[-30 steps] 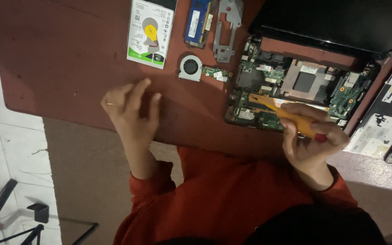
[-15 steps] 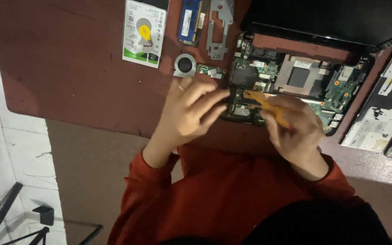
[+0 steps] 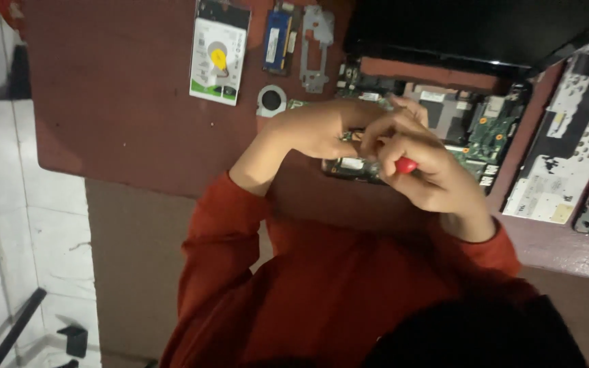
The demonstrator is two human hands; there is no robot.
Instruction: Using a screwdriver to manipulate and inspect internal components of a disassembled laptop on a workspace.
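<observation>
Two hands point(image 3: 376, 146) over green, exposed laptop motherboard point(image 3: 492, 133).

- bench point(image 3: 124, 123): matt dark red-brown, smooth
- bracket point(image 3: 315, 44): bare grey metal, dull
- circuit board point(image 3: 492, 136): green, semi-gloss
- screen point(image 3: 472, 27): glossy black
- sleeve point(image 3: 219, 232): soft red cloth, matt
- hard drive point(image 3: 218, 51): paper-like label, white and green

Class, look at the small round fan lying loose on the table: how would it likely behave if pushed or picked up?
The fan looks small and thin, so probably light. It lies flat on the table, so a push would likely slide it, not roll or tip it. Its open centre suggests fragile blades.
</observation>
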